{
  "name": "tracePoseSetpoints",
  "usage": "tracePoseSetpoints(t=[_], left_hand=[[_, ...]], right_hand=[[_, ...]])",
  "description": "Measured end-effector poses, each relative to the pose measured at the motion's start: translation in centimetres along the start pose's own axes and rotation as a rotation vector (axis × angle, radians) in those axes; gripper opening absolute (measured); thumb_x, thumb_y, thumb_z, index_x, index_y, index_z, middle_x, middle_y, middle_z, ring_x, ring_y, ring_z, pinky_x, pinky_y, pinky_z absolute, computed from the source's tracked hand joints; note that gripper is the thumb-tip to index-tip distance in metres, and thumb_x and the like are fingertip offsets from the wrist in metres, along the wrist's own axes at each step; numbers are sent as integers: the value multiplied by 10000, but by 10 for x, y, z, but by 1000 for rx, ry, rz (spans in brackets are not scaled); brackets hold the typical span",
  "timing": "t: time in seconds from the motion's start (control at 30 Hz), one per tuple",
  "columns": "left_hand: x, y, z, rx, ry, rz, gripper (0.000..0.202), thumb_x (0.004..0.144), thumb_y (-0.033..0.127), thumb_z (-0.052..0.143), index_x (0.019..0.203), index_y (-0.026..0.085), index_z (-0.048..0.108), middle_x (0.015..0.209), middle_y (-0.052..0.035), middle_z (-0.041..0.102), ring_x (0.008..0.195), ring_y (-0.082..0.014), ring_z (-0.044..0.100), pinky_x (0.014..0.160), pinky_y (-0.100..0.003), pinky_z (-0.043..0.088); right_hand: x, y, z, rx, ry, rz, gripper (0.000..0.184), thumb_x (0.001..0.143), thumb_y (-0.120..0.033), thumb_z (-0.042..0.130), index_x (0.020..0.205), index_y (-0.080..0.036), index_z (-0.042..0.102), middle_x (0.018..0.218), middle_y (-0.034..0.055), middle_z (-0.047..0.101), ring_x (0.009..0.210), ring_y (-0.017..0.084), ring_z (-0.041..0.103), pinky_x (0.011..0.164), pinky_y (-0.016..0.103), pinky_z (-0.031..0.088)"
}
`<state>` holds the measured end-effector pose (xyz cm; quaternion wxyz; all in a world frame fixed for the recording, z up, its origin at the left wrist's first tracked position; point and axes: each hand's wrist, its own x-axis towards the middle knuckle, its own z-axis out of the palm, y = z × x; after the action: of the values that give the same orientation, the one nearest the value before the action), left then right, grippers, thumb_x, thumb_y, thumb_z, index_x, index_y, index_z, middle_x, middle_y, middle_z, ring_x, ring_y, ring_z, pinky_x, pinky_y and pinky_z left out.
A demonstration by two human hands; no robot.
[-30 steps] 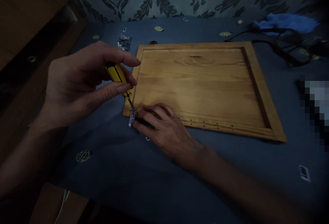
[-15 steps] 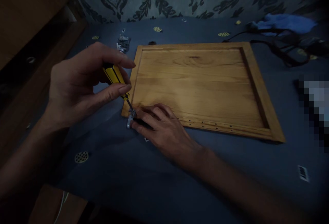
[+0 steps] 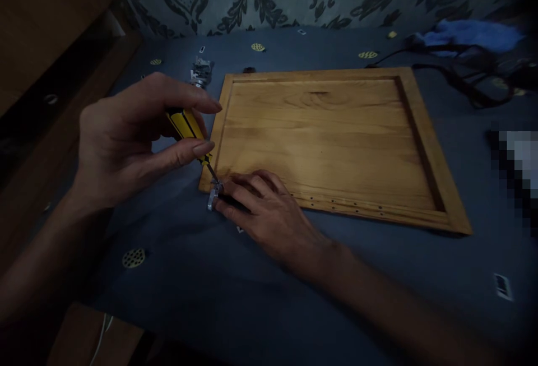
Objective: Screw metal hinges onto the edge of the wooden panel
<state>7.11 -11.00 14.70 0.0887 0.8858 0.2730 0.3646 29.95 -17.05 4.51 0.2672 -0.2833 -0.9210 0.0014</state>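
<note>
While the right hand steadies a small metal fitting at the near left corner of the wooden panel, the left hand sets a screwdriver to it
Nearest, on the blue cloth, the right thumb and fingertips clamp the fitting to the panel's edge; just beyond, the left fingers close round the yellow-and-black handle, shaft slanting down to the fitting. It would go best, I judge, with the tip seated squarely, the shaft in line with the screw, and the right fingertips clear of it. Fingers and gloom hide the screw and the tip; farther off, another metal piece and dark cables are too dim to name closely
</note>
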Motion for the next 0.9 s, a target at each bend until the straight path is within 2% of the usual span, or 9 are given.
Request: tracePoseSetpoints(t=[0.23, 0.3, 0.33, 0.37, 0.43, 0.53, 0.6, 0.73, 0.9], left_hand=[[-2, -7, -2, 0, 27, -15, 580, 826, 273, 923, 1356, 374, 709, 1176, -9, 768, 880, -220, 803, 627, -347, 725], [-1, -8, -5, 0, 17, 71, 614, 834, 313, 919, 1393, 381, 675, 1209, 4, 753, 850, -204, 808, 546, -295, 677], [-1, -8, -6, 9, -8, 49, 662, 819, 337, 931, 1417, 381, 650, 1239, 0, 740, 835, -207, 815, 506, -274, 649], [0, -6, -7, 3, -12, -70, 678, 808, 307, 941, 1416, 383, 649, 1242, -4, 742, 862, -227, 821, 525, -293, 668], [-1, -1, -7, -93, 24, -143, 588, 786, 293, 956, 1315, 362, 707, 1145, 6, 766, 858, -227, 823, 606, -333, 718], [-1, 8, -4, -191, 7, -194, 465, 833, 297, 921, 1251, 311, 718, 1029, 35, 758, 899, -215, 822, 759, -412, 753], [-1, 9, -1, -159, 4, -197, 379, 888, 258, 867, 1234, 293, 716, 1003, 40, 737, 909, -204, 816, 783, -433, 751], [1, -1, 1, -62, -25, -51, 531, 841, 137, 862, 1303, 340, 697, 1009, 16, 749, 861, -213, 805, 703, -368, 746], [4, -7, 4, 23, 58, 105, 537, 787, 178, 916, 1272, 344, 758, 1008, -12, 790, 741, -189, 745, 547, -286, 656]], right_hand=[[0, 0, -1, 2, -8, -4, 286, 1094, -174, 510, 1272, -181, 735, 1284, 101, 755, 1174, 269, 610, 1020, 447, 483], [0, -1, 0, -10, -7, 0, 280, 1095, -180, 516, 1267, -198, 737, 1274, 90, 762, 1170, 260, 615, 1027, 441, 483], [0, -1, 0, -17, -3, 4, 280, 1100, -184, 510, 1259, -209, 739, 1269, 79, 766, 1173, 253, 617, 1035, 434, 481], [1, -1, 0, -24, 1, 8, 284, 1105, -186, 500, 1251, -218, 742, 1267, 68, 767, 1176, 247, 619, 1044, 426, 477], [1, -1, 1, -25, 18, 10, 294, 1111, -184, 482, 1236, -220, 746, 1261, 55, 769, 1166, 240, 622, 1046, 413, 473], [0, 0, 1, -5, 23, 0, 296, 1105, -170, 483, 1242, -196, 745, 1259, 72, 764, 1161, 251, 613, 1031, 418, 474], [0, 0, 1, 9, 8, 0, 289, 1098, -165, 499, 1257, -184, 740, 1258, 91, 759, 1176, 258, 604, 1032, 431, 467], [0, 0, 0, 38, -24, 6, 268, 1078, -175, 563, 1288, -175, 730, 1271, 112, 749, 1196, 268, 593, 1046, 454, 458], [0, 0, 0, 12, -23, -2, 287, 1087, -179, 543, 1306, -183, 729, 1313, 112, 745, 1218, 279, 593, 1046, 468, 475]])
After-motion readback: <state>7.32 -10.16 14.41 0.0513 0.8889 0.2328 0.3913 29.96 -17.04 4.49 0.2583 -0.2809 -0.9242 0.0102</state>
